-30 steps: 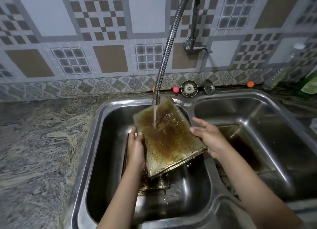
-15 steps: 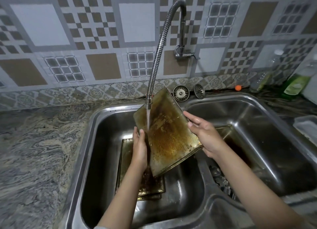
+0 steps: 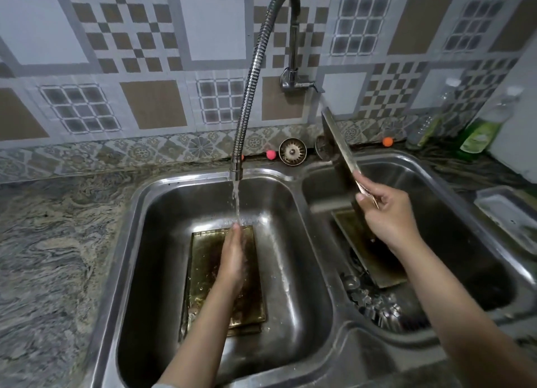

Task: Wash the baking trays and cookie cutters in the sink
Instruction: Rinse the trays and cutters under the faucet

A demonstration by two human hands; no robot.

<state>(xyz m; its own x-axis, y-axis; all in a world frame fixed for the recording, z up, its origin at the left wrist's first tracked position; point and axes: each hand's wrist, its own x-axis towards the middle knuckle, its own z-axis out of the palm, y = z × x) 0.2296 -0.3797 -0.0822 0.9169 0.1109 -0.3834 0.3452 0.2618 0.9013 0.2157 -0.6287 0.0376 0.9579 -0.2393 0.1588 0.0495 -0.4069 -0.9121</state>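
A: Right hand [image 3: 388, 213] pinches a baking tray [image 3: 338, 149] by its lower edge, tilted up on end above the back of the right basin [image 3: 436, 169], probably so water runs off it.

B: And the left hand [image 3: 232, 259]?

A: Fingers straight, holding nothing, under the stream from the tap [image 3: 236, 172], right over the stacked trays [image 3: 203, 259] lying flat on the floor of the left basin [image 3: 151, 242]. Looks like a rinse of the hand.

B: More to wash?

A: Another dirty tray [image 3: 369, 259] leans against the right basin's left wall, and near its front-left corner sits a heap of shiny cookie cutters [image 3: 374, 303]. My guess: plenty of scrubbing left.
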